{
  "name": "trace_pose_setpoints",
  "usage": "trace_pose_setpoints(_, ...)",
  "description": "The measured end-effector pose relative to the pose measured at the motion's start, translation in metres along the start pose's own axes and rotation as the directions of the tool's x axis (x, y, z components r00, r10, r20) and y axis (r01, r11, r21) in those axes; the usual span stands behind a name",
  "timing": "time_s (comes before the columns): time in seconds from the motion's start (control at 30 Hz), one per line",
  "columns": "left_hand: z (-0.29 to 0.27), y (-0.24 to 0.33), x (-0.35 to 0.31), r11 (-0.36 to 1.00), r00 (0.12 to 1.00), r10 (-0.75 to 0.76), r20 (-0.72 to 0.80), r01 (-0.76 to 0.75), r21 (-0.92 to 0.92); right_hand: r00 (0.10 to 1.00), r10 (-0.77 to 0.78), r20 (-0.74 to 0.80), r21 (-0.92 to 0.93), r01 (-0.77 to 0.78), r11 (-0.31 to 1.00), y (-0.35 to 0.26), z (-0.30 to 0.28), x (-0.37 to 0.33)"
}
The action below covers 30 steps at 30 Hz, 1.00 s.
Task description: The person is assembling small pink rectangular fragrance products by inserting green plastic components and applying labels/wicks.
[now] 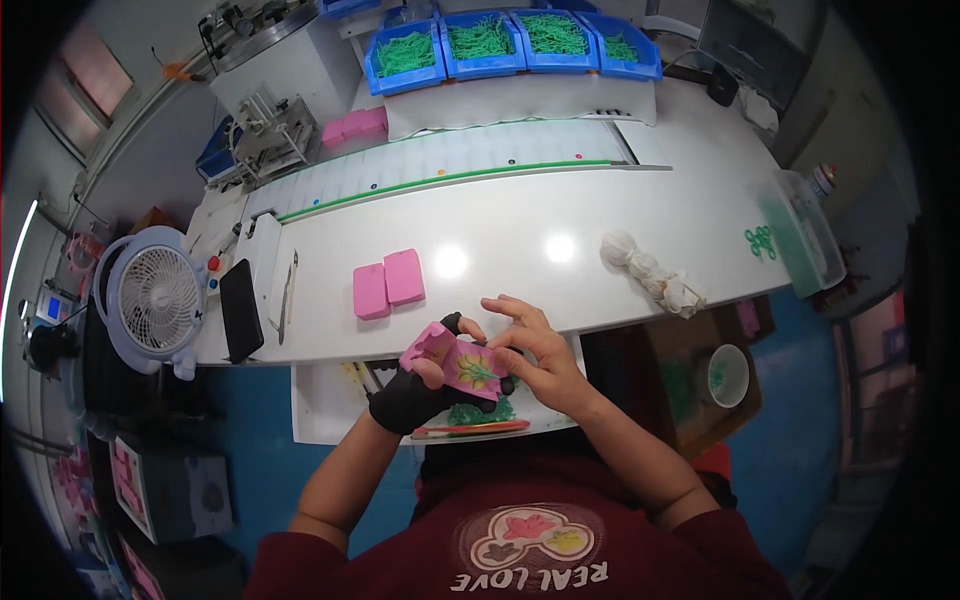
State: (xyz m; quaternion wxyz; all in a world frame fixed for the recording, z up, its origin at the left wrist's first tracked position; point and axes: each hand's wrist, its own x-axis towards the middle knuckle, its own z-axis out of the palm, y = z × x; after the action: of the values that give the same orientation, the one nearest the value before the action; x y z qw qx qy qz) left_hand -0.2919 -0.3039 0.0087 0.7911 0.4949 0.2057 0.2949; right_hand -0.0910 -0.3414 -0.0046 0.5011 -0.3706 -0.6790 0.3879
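My left hand [410,398], in a black glove with bare fingertips, grips a pink mould [432,345] over the open drawer. The mould is folded open, and a green and yellow branching piece [476,372] lies in its hollow. My bare right hand [540,358] is at the mould's right side, thumb and forefinger drawn together at its edge while other fingers stretch out above. What lies between those fingertips is too small to make out. Two pink blocks [388,283], apparently closed moulds, lie side by side on the white table ahead of my left hand.
Blue bins [405,82] of green pieces line the back. A conveyor strip [440,165] crosses the table. A fan [155,290], black phone-like slab [241,310] and tweezers [285,300] are left; a white cloth bundle [650,272] and clear bin [805,240] right. The open drawer [310,405] juts out below.
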Motion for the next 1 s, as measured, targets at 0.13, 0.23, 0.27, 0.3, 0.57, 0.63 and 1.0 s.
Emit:
trace_pose_setpoints(0.13,0.001,-0.010,0.001,0.979,0.975,0.128,-0.180,-0.094,0.183,0.932,0.313,-0.184,0.147,-0.288,0.946,-0.002,0.006,-0.008)
trace_pose_setpoints(0.23,-0.014,-0.020,0.004,0.965,0.971,0.176,-0.162,-0.138,0.223,0.906,0.403,-0.128,0.248,-0.364,0.898,-0.005,0.008,-0.013)
trace_pose_setpoints(0.27,-0.016,-0.024,0.003,0.965,0.972,0.174,-0.160,-0.136,0.225,0.885,0.461,-0.059,0.299,-0.425,0.854,-0.008,0.008,-0.012)
trace_pose_setpoints(0.3,-0.013,-0.027,0.003,0.960,0.962,0.201,-0.184,-0.155,0.234,0.858,0.513,0.009,0.344,-0.485,0.804,-0.010,0.009,-0.011)
trace_pose_setpoints(0.57,0.004,-0.013,0.006,0.935,0.955,0.238,-0.178,-0.176,0.309,0.859,0.512,-0.022,0.434,-0.453,0.778,-0.011,0.014,-0.008)
trace_pose_setpoints(0.63,0.008,-0.012,0.006,0.952,0.957,0.214,-0.195,-0.160,0.260,0.860,0.511,0.000,0.462,-0.453,0.762,-0.003,0.016,-0.010)
trace_pose_setpoints(1.0,-0.004,-0.021,0.006,0.928,0.940,0.275,-0.203,-0.204,0.311,0.841,0.541,-0.008,0.453,-0.480,0.751,-0.012,0.014,-0.006)
